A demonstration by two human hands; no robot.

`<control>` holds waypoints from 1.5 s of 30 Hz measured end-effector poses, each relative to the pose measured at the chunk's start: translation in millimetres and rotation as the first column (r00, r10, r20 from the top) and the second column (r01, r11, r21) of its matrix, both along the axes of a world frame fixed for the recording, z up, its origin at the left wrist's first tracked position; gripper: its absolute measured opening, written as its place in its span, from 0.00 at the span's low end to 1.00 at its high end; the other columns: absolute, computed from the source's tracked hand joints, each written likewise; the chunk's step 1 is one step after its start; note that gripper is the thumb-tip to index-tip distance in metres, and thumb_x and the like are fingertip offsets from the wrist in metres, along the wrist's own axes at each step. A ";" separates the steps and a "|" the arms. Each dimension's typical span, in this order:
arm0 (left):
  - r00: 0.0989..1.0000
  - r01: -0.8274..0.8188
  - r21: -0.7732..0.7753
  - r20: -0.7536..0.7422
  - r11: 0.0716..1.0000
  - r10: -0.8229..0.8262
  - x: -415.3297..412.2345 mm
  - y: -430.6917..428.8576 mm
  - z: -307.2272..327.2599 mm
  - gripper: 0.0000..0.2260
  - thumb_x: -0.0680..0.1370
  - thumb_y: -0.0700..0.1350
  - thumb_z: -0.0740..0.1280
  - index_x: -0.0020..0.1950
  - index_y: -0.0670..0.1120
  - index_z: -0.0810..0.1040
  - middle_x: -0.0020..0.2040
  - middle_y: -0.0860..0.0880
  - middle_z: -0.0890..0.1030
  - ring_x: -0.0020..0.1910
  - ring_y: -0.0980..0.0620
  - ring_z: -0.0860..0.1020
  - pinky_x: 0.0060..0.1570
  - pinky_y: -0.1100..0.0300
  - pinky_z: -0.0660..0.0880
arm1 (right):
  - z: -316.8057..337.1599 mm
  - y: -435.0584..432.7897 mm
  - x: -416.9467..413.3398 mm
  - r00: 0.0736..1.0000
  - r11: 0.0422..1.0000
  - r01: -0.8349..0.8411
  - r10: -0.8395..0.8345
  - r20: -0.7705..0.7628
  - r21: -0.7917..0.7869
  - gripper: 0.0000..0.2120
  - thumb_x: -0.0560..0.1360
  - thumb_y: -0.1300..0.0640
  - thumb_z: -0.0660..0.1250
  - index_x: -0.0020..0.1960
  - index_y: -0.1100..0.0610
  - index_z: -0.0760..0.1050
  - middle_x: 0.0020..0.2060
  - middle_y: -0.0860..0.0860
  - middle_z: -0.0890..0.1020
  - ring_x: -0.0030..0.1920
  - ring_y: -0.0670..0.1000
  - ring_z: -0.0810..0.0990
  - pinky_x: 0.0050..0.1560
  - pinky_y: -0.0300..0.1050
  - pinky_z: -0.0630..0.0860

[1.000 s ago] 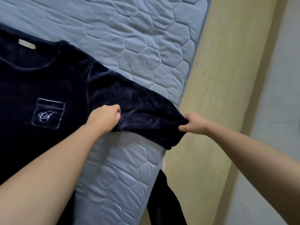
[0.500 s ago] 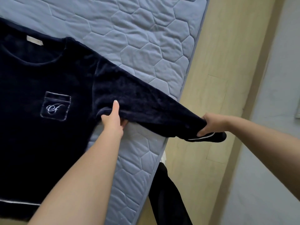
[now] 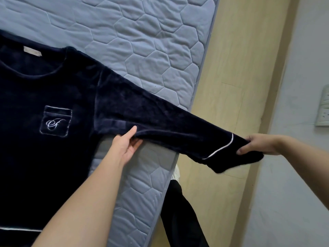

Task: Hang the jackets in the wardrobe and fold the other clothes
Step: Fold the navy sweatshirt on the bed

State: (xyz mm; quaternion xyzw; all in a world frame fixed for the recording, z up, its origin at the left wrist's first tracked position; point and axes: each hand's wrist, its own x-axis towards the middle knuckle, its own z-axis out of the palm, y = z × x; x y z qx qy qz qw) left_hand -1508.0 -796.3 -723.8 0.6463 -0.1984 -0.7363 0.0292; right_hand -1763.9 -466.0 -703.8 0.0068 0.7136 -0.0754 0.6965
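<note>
pulled further out, the navy sleeve point(image 3: 178, 127) now reaches past the mattress point(image 3: 142, 41) over the floor point(image 3: 231, 68); right hand point(image 3: 260, 144) pinches its white-piped cuff point(image 3: 231, 157), left hand point(image 3: 124, 147) grips its underside.

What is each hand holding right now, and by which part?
Both hold the sleeve of the navy top: the left hand pinches its lower edge near the armpit, and the right hand grips the cuff.

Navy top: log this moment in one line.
left hand: pinches sleeve | right hand: grips cuff | sleeve: taut past mattress edge | top: on mattress
</note>
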 end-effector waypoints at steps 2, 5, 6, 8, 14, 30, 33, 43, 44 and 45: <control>0.989 0.020 -0.076 0.148 0.997 -0.009 -2.3 6.2 -4.5 0.19 0.75 0.42 0.72 0.63 0.45 0.70 0.54 0.47 0.79 0.46 0.50 0.80 0.36 0.57 0.76 | -1.1 10.4 -1.7 0.968 0.971 0.238 -0.240 -0.067 -0.036 0.09 0.74 0.61 0.68 0.54 0.61 0.79 0.46 0.57 0.85 0.47 0.54 0.84 0.45 0.43 0.78; 0.965 -0.002 -0.121 0.261 0.993 0.034 -9.2 14.8 -11.2 0.21 0.74 0.48 0.72 0.64 0.44 0.72 0.57 0.47 0.79 0.50 0.48 0.79 0.37 0.58 0.76 | -6.9 15.6 6.5 0.788 0.803 0.579 -0.595 -0.156 -0.141 0.10 0.75 0.61 0.65 0.56 0.60 0.77 0.44 0.56 0.85 0.44 0.53 0.84 0.40 0.43 0.79; 0.981 -0.069 -0.073 0.174 0.995 0.081 -11.6 17.1 -11.2 0.18 0.75 0.47 0.70 0.63 0.45 0.74 0.56 0.47 0.80 0.49 0.48 0.80 0.36 0.58 0.76 | -9.1 14.3 12.5 0.691 0.715 0.675 -0.699 -0.185 -0.182 0.11 0.75 0.61 0.65 0.57 0.59 0.77 0.43 0.55 0.85 0.44 0.52 0.84 0.39 0.43 0.79; 0.995 -0.101 0.022 0.017 0.995 0.100 -16.0 20.7 -10.2 0.10 0.77 0.42 0.67 0.58 0.44 0.76 0.54 0.45 0.80 0.50 0.48 0.79 0.34 0.58 0.78 | -12.2 9.8 26.5 0.425 0.453 0.848 -0.891 -0.157 -0.274 0.10 0.76 0.60 0.66 0.56 0.58 0.76 0.41 0.54 0.85 0.42 0.51 0.84 0.37 0.44 0.80; 0.840 0.403 0.019 0.390 0.915 -0.378 -18.6 25.6 -6.3 0.23 0.77 0.58 0.66 0.58 0.38 0.75 0.48 0.38 0.82 0.41 0.44 0.80 0.38 0.56 0.77 | -25.8 -4.7 69.2 0.058 0.104 0.956 -0.984 -0.171 -0.273 0.07 0.80 0.58 0.63 0.57 0.57 0.75 0.49 0.55 0.82 0.49 0.55 0.82 0.44 0.50 0.78; -0.189 0.486 -0.381 0.833 -0.787 -0.520 -169.0 -48.9 0.8 0.07 0.79 0.49 0.63 0.51 0.48 0.77 0.47 0.42 0.82 0.47 0.39 0.78 0.41 0.51 0.71 | -58.0 5.0 70.6 0.194 0.497 0.818 -0.713 -0.674 -0.290 0.10 0.77 0.49 0.65 0.47 0.55 0.68 0.38 0.47 0.74 0.38 0.48 0.73 0.34 0.42 0.67; -0.403 0.467 -0.257 0.790 -0.846 -0.463 -177.1 -54.5 -5.4 0.11 0.79 0.54 0.61 0.56 0.49 0.75 0.53 0.42 0.81 0.52 0.40 0.78 0.47 0.51 0.73 | -63.2 3.0 70.7 0.209 0.533 0.785 -0.707 -0.676 -0.315 0.11 0.77 0.51 0.65 0.40 0.54 0.68 0.35 0.47 0.73 0.37 0.50 0.72 0.33 0.42 0.66; -0.505 0.432 -0.086 0.802 -0.898 -0.320 -157.3 -87.4 -13.9 0.19 0.74 0.62 0.65 0.56 0.50 0.72 0.53 0.45 0.81 0.56 0.44 0.77 0.50 0.52 0.68 | -59.0 10.5 48.7 0.237 0.278 0.939 -0.949 -0.206 -0.202 0.15 0.81 0.51 0.59 0.60 0.60 0.76 0.52 0.58 0.82 0.52 0.56 0.82 0.49 0.51 0.79; -0.521 0.401 -0.034 0.814 -0.916 -0.258 -147.2 -94.8 -13.6 0.20 0.74 0.61 0.66 0.57 0.50 0.71 0.55 0.46 0.79 0.58 0.45 0.75 0.54 0.51 0.67 | -54.4 14.5 49.2 0.238 0.250 0.954 -0.967 -0.088 -0.163 0.15 0.80 0.50 0.62 0.59 0.60 0.77 0.52 0.58 0.83 0.50 0.55 0.83 0.46 0.49 0.80; -0.481 0.402 -0.002 0.850 -0.915 -0.213 -137.6 -100.9 -13.6 0.21 0.73 0.59 0.67 0.60 0.49 0.71 0.58 0.46 0.78 0.60 0.45 0.73 0.57 0.49 0.67 | -49.2 18.2 50.0 0.240 0.234 0.965 -0.970 0.041 -0.118 0.16 0.77 0.50 0.66 0.58 0.60 0.78 0.53 0.59 0.83 0.50 0.54 0.84 0.44 0.47 0.80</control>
